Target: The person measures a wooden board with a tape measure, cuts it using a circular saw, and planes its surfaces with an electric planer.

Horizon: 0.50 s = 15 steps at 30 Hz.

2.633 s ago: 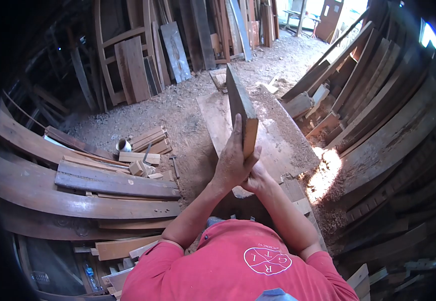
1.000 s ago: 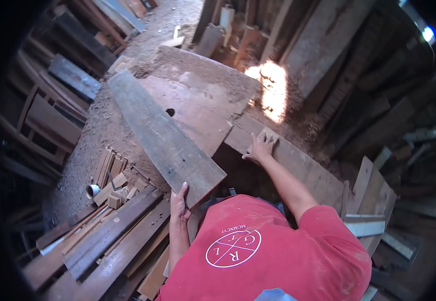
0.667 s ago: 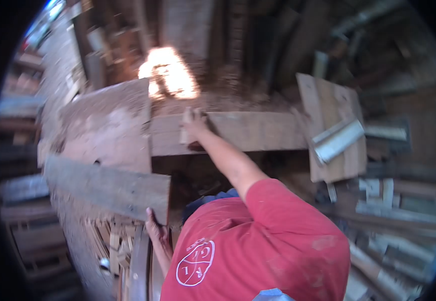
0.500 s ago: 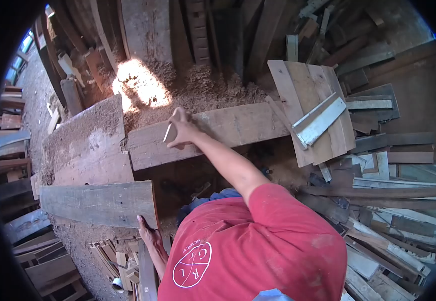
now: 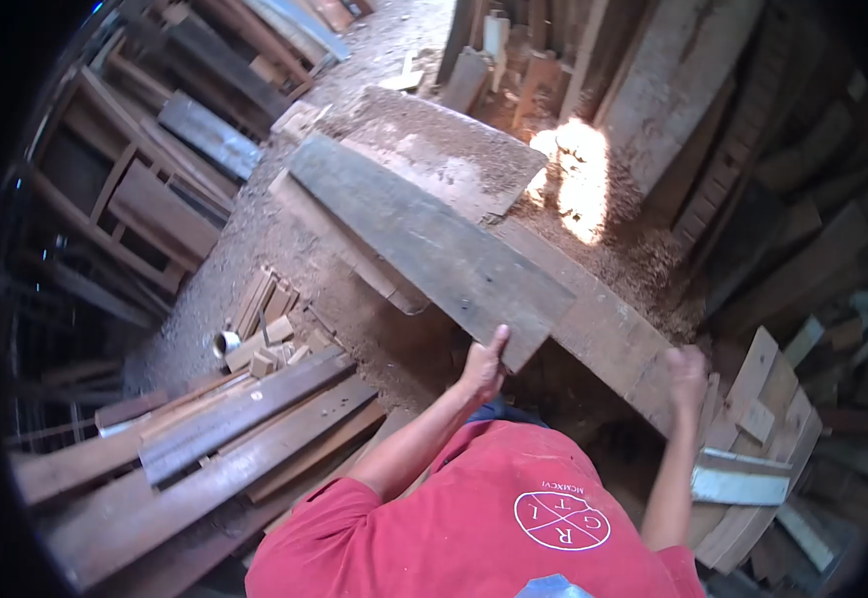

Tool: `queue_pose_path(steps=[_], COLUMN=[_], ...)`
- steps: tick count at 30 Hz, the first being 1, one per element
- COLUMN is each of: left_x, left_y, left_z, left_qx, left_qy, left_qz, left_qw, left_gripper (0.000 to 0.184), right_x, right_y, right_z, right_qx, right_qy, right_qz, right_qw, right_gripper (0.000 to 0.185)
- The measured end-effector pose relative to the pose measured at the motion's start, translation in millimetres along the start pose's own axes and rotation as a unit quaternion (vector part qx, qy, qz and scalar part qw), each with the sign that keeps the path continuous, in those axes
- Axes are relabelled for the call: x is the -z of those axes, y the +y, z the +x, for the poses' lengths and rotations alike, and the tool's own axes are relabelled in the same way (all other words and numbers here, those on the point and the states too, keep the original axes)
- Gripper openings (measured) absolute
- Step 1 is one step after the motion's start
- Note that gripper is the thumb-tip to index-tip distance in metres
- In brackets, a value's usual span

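Observation:
My left hand (image 5: pixel 484 367) grips the near end of a long, weathered grey plank (image 5: pixel 429 244), thumb on top and fingers underneath. The plank slants away from me toward the upper left. My right hand (image 5: pixel 688 374) is smeared by motion over the right end of a brown bench board (image 5: pixel 603 314), so its fingers do not show clearly. Beside it, a small pale piece of wood (image 5: pixel 756 421) lies on several joined boards (image 5: pixel 798 439), near a white-painted piece of wood (image 5: pixel 743 478).
Sawdust (image 5: pixel 643 254) heaps behind the bench, with a bright sunlit patch. A dusty slab (image 5: pixel 424 149) lies beyond the plank. Long timbers (image 5: pixel 244 414) and small offcuts (image 5: pixel 269 349) lie at lower left, near a roll of tape (image 5: pixel 225 344). More timber leans around.
My view has turned left. The right hand, which held a small pale piece of wood, has moved right, and such a piece now lies on the joined boards. The left hand still holds the plank.

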<state>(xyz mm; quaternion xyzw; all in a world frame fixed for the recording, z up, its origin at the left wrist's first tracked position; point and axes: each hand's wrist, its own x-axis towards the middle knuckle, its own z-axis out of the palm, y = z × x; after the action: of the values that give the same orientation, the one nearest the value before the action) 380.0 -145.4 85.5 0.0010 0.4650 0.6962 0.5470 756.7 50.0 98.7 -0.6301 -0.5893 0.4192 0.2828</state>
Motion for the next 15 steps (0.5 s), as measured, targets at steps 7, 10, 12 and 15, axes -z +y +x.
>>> queue_pose_path(steps=[7, 10, 12, 15], left_x=[-26, 10, 29, 91], left_y=[-88, -84, -50, -16], left_z=[-20, 17, 13, 19], left_qx=[0.111, 0.303, 0.199, 0.121], left_qy=[-0.108, -0.208, -0.075, 0.038], left_qz=[0.026, 0.216, 0.309, 0.243], left_qw=[0.988, 0.905, 0.927, 0.962], left_gripper=[0.051, 0.04, 0.049, 0.042], right_x=[-168, -148, -126, -114], right_y=[-27, 0, 27, 37], right_z=[-34, -36, -30, -28], right_qx=[-0.311, -0.269, -0.267, -0.277], right_qy=[-0.183, -0.037, -0.032, 0.024], right_qz=[0.445, 0.397, 0.403, 0.375], right_qw=[0.82, 0.877, 0.875, 0.884], right_gripper=[0.075, 0.075, 0.075, 0.074])
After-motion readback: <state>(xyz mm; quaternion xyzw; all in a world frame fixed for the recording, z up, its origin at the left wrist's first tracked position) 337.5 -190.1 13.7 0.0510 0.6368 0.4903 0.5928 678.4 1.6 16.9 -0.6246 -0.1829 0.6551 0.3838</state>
